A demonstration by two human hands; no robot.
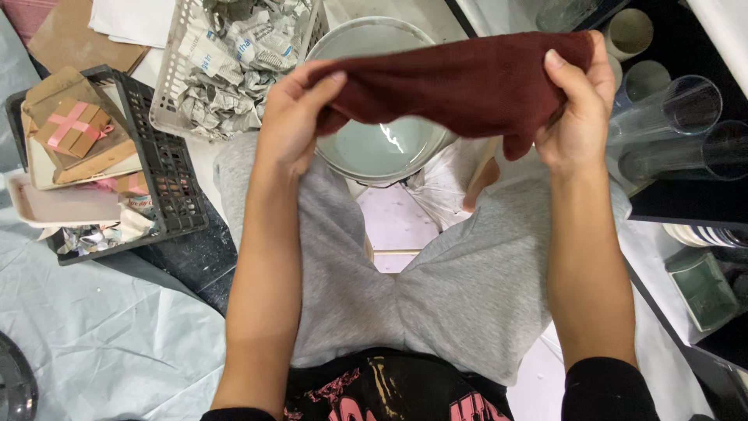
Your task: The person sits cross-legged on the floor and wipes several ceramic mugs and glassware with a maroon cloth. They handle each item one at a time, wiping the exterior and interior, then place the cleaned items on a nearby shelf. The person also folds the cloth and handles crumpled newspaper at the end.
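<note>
Stretching a dark red cloth (pixel 467 78) between them, the left hand (pixel 292 125) and right hand (pixel 576 117) are each pinching one end in a closed grip, above what is probably a water-filled bucket (pixel 374 148), beside clear glass cylinders (pixel 670 117).

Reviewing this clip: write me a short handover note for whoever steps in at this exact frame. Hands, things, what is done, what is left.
Left hand: shut on one end of the dark red cloth, thumb on top.
Right hand: shut on the other end, fingers pinching the edge.
The cloth is stretched between both hands, held in the air above the round grey basin, not touching it as far as can be seen.
White basket of crumpled newspaper sits behind the left hand; black crate with a ribboned gift box to the left; clear glasses to the right.
Done: cloth picked up and spread.
Left: cloth not yet put down anywhere.
</note>
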